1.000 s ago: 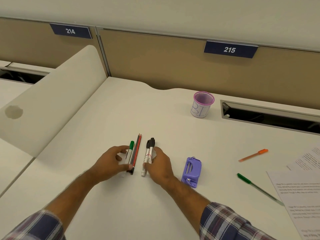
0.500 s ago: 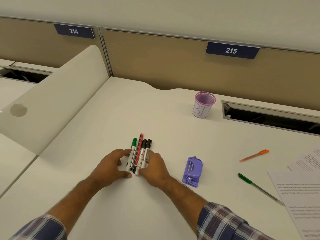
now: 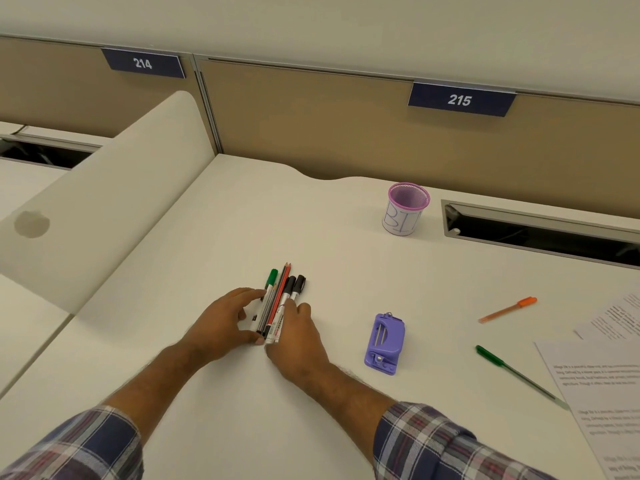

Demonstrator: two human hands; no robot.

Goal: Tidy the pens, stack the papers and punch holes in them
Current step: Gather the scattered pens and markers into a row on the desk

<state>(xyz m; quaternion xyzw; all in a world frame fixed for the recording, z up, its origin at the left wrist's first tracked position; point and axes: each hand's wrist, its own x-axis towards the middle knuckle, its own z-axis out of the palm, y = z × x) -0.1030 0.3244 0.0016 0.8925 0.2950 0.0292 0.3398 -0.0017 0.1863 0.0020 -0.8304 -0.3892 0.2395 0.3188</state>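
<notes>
Two hands: the left hand (image 3: 225, 317) and right hand (image 3: 298, 336) sit either side of one bundle, fingers curled against it, apparently squeezing it into a single neat row.
Left hand: thumb at the bundle's near end, fingers on its left flank, holding it.
Bundle (image 3: 278, 303): between the hands, lying flat on the desk (image 3: 242, 220), tips pointing away; I count one green-capped marker (image 3: 271, 278), two black-capped markers (image 3: 294, 285), and two or three thin pencils, number uncertain.
Right hand: pressed to the bundle's right flank, fingers curled on it.
Hole punch (image 3: 384, 342): one, purple, right of the right hand, untouched.
Pen cup (image 3: 405, 209): one, purple mesh, far beyond and right of the hands; likely where the bundle goes.
Loose pens: two, well right of the punch, one orange pen (image 3: 507, 310), one green pen (image 3: 512, 372).
Papers (image 3: 602, 386): at least two sheets, farthest right, unstacked.
</notes>
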